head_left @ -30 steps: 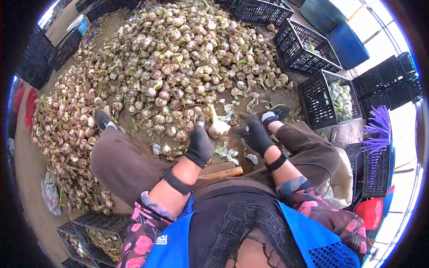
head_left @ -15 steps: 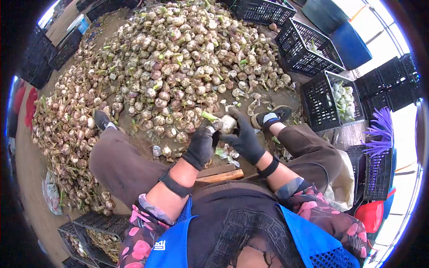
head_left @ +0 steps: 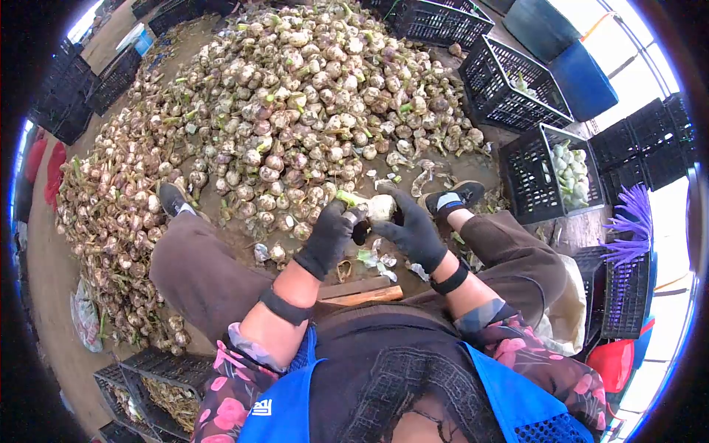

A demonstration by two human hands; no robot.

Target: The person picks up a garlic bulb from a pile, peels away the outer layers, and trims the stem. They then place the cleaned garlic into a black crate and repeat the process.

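Note:
A pale garlic bulb (head_left: pixel 382 208) with a short green stem sits between my two hands, above the ground between my legs. My left hand (head_left: pixel 329 235), in a dark glove, closes around its stem side. Something pale and dark shows at the left fingertips, too small to make out. My right hand (head_left: pixel 415 235), gloved as well, grips the bulb from the right with thumb and fingers. Peeled garlic skins (head_left: pixel 377 260) lie on the ground just below the hands. Beyond them rises a large heap of garlic bulbs (head_left: pixel 310 103).
At right, a black crate (head_left: pixel 528 173) holds cleaned white bulbs (head_left: pixel 569 173); another black crate (head_left: pixel 509 92) stands behind it. Purple strips (head_left: pixel 630 221) hang over a crate at far right. Wooden pieces (head_left: pixel 362 292) lie before my body. More crates (head_left: pixel 159 391) stand lower left.
The bulb has turned slightly in my fingers and shows a whiter side. My left hand has shifted a little to the left. The view has moved slightly.

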